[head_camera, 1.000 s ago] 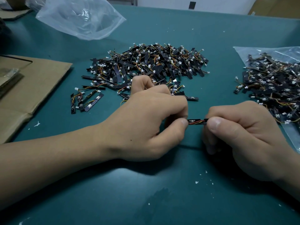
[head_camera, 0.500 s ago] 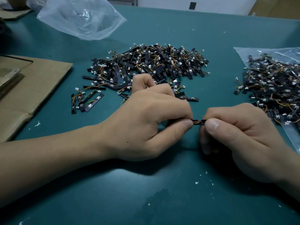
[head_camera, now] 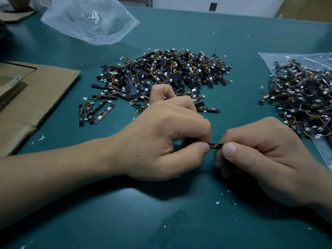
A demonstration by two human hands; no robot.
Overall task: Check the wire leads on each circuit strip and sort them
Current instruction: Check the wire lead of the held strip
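Observation:
Both hands pinch one black circuit strip (head_camera: pixel 216 146) with red and orange wire leads just above the green table. My left hand (head_camera: pixel 167 139) grips its left end between thumb and fingers, and my right hand (head_camera: pixel 265 157) grips its right end; only a short middle part shows. A large heap of strips (head_camera: pixel 167 72) with white connectors lies beyond my hands. A small separate group of strips (head_camera: pixel 95 110) lies to the left. Another heap of strips (head_camera: pixel 303 101) rests on a clear bag at the right.
A flattened cardboard sheet (head_camera: pixel 36 97) covers the table's left side. A crumpled clear plastic bag (head_camera: pixel 89 18) lies at the far left. The flat clear bag (head_camera: pixel 323 150) under the right heap reaches the right edge. Small white crumbs dot the green table (head_camera: pixel 161 221).
My hands have drawn closer together along the strip, so less of it shows between the thumbs. The heaps have not moved.

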